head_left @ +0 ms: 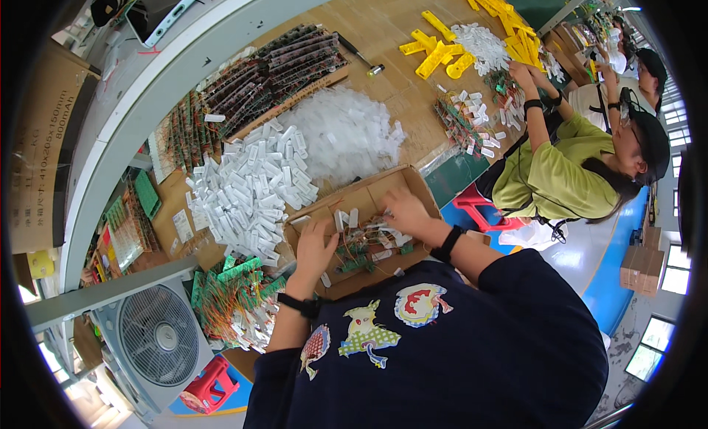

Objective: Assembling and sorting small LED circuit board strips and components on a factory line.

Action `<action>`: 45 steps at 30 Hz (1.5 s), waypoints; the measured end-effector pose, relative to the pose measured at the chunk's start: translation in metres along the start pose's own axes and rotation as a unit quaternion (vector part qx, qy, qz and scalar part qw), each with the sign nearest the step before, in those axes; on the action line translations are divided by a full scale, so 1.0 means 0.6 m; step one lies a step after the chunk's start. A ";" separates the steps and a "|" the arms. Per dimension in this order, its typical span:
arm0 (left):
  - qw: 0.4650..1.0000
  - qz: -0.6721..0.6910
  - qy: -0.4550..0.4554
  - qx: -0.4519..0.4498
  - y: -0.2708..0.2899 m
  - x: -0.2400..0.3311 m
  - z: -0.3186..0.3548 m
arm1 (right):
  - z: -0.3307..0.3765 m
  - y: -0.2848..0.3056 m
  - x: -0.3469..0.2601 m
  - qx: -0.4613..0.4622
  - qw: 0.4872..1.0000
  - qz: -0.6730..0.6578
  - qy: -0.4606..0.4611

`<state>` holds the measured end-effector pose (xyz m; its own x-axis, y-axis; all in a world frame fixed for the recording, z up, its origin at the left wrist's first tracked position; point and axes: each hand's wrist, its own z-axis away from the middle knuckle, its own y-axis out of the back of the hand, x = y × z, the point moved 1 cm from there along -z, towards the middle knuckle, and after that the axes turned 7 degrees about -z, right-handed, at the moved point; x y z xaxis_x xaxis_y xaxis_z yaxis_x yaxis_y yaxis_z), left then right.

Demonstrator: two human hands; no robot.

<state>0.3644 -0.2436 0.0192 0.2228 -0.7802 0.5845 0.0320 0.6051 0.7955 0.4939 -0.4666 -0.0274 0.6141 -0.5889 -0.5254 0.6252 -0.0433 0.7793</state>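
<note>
In front of me is an open cardboard box (377,180) with green circuit boards (355,261), thin wires and small white plastic cases (346,219) inside. My left hand (316,248) is at the box's left side, fingers stretched up and a little apart, with nothing visible in them. My right hand (404,211) reaches over the box's right part, fingers spread and slightly bent above the boards and cases. Its fingertips are small in view, and no held thing shows. Just beyond the box lies a big heap of white plastic cases (251,189), beside a pile of clear plastic pieces (346,137).
Stacked dark circuit boards (273,75) and a screwdriver-like tool (361,56) lie farther back. Wired green boards (228,296) are at left, above a box fan (158,339). Yellow plastic parts (439,49) lie far right. A co-worker in a yellow-green shirt (560,174) sits at right.
</note>
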 end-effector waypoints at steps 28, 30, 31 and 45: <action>0.963 0.035 0.117 -0.241 -0.138 -0.043 0.026 | -0.014 -0.043 -0.020 -0.221 0.967 -0.049 -0.119; 0.954 0.051 0.146 -0.258 -0.144 -0.053 0.023 | -0.005 -0.067 -0.012 -0.178 0.981 -0.012 -0.080; 0.946 0.089 0.137 -0.281 -0.149 -0.057 0.022 | 0.002 -0.073 -0.016 -0.131 0.990 0.022 -0.042; 0.945 0.095 0.102 -0.297 -0.163 -0.059 0.026 | 0.023 -0.083 -0.028 -0.200 0.965 -0.074 -0.155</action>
<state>0.3384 -0.2774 -0.0766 0.4612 -0.6377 0.6169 0.4998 0.7612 0.4132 0.4458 -0.4656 -0.0530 0.3694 -0.8159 -0.4448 0.8685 0.1329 0.4775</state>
